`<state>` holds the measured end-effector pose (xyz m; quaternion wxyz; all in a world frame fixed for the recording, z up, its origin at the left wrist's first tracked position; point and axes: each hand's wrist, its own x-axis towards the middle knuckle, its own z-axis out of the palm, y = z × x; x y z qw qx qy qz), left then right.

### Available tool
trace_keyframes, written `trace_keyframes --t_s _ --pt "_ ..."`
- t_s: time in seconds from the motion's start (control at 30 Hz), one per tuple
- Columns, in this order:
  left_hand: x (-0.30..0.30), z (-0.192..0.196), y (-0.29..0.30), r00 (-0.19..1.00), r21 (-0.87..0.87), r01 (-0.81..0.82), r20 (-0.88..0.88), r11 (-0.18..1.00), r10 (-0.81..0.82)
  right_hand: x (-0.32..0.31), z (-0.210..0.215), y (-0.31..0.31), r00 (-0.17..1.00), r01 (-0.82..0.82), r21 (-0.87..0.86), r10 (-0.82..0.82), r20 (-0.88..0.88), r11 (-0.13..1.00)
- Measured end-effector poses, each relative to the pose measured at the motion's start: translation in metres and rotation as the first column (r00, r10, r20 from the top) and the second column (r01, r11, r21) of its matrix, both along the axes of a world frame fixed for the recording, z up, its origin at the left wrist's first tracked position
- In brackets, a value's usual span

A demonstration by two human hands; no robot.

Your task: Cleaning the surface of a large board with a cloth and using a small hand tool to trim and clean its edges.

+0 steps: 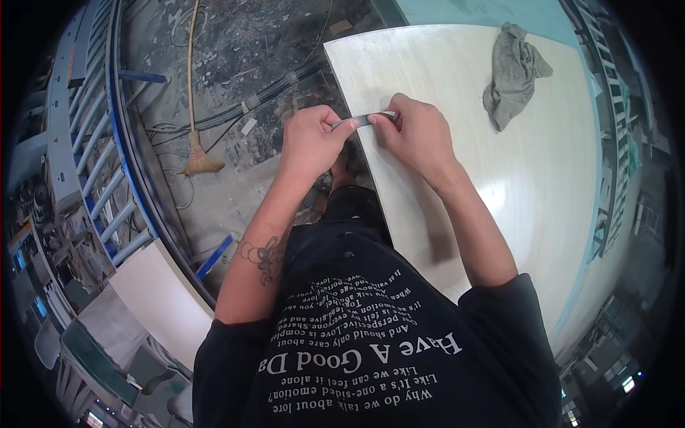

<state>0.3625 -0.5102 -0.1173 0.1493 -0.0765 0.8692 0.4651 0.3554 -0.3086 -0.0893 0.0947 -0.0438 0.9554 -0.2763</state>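
Observation:
Both hands meet over the left edge of a pale, glossy wood-grain board [528, 185]. My left hand [311, 143] is closed, its thumb and finger pinching one end of a thin grey strip [364, 120], maybe metal. The strip's other end sits between the thumb and fingers of my right hand [419, 134], also closed. Only a short middle piece of the strip shows; my fingers cover its ends, so I cannot tell its exact kind. To the right of my right hand, a crumpled grey cloth [512, 75] lies on the board.
A broom [198, 153] stands on the littered floor at left, beside dark cables [275, 91]. Further left runs a roller conveyor [107, 167] with blue parts. A second pale board [160, 303] lies at lower left. Another rack of rollers [615, 128] stands at far right.

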Motion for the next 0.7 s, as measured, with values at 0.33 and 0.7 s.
trace_keyframes --t_s 0.33,0.7 --pt "0.013 0.001 0.004 1.000 0.015 -0.010 0.008 1.000 0.010 0.011 0.001 0.004 1.000 -0.009 -0.011 0.009 -0.002 1.000" --pt "0.024 0.002 0.008 1.000 -0.002 -0.009 0.009 1.000 0.009 0.023 -0.001 0.009 0.999 -0.021 -0.027 0.020 -0.025 0.999"
